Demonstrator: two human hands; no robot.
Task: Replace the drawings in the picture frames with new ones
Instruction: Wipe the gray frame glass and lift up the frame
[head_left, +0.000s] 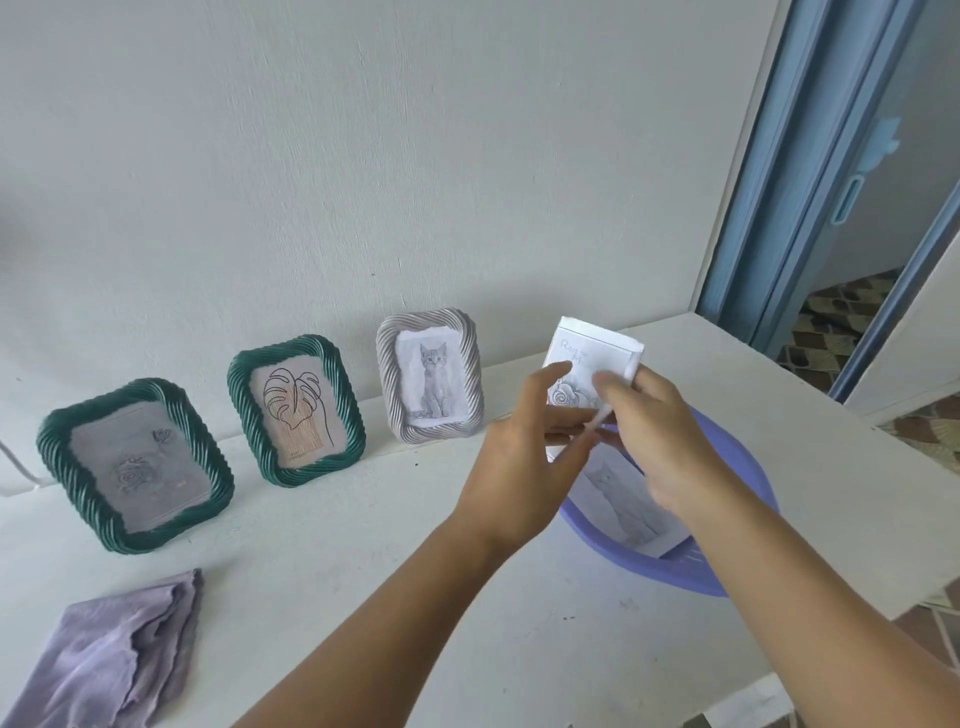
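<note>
Three picture frames lean against the wall on the white table (363, 545). A green frame (136, 464) at the left holds a faint rose drawing. A second green frame (296, 410) holds a leaf line drawing. A grey frame (429, 375) holds a kitten drawing. My left hand (524, 447) and my right hand (657, 441) both hold a folded paper with a rose drawing (587, 358) above a purple basin (727, 566). Another paper with a cat drawing (631, 512) lies inside the basin.
A crumpled lilac cloth (114, 654) lies at the table's front left. A blue door frame (810, 171) stands at the right, beyond the table's right edge. A white cable (15, 467) runs at the far left.
</note>
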